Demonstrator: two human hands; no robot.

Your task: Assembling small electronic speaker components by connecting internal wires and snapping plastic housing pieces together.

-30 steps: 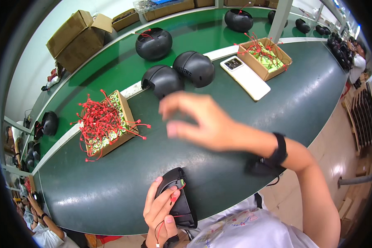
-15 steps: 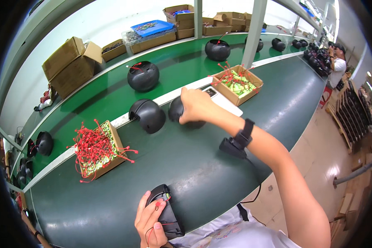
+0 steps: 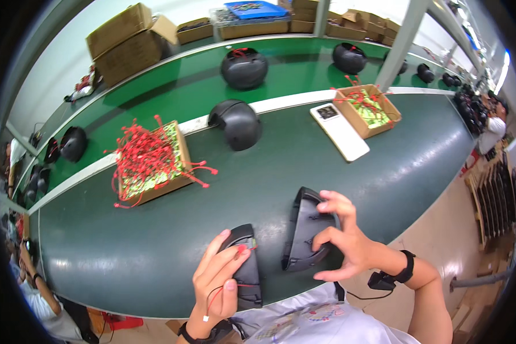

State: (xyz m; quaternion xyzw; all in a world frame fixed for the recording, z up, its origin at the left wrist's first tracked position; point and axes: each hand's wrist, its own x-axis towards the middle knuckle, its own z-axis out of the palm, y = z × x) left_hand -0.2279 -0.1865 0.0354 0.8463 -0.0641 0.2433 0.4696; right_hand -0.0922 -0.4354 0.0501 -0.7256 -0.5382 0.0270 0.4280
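Note:
My left hand point(image 3: 215, 284) grips a black curved plastic piece point(image 3: 247, 269) at the near edge of the green table point(image 3: 126, 252). A thin red wire point(image 3: 217, 293) runs from that piece across my palm. My right hand point(image 3: 350, 243) holds a black helmet shell point(image 3: 304, 232) tipped on its side, its hollow inner face toward me. The shell sits just right of the piece in my left hand, a small gap between them. A black band with a small box hangs on my right wrist point(image 3: 393, 275).
A cardboard box of red wires point(image 3: 149, 160) stands at the left. Another black helmet point(image 3: 238, 123) sits mid-table, with a white flat device point(image 3: 339, 132) and a small box point(image 3: 367, 109) to its right. More helmets point(image 3: 244, 67) ride the far belt. People work at both ends.
My right hand took one of the two helmets from mid-table and pulled it back to the near edge, beside my left hand. The left hand has kept its black piece.

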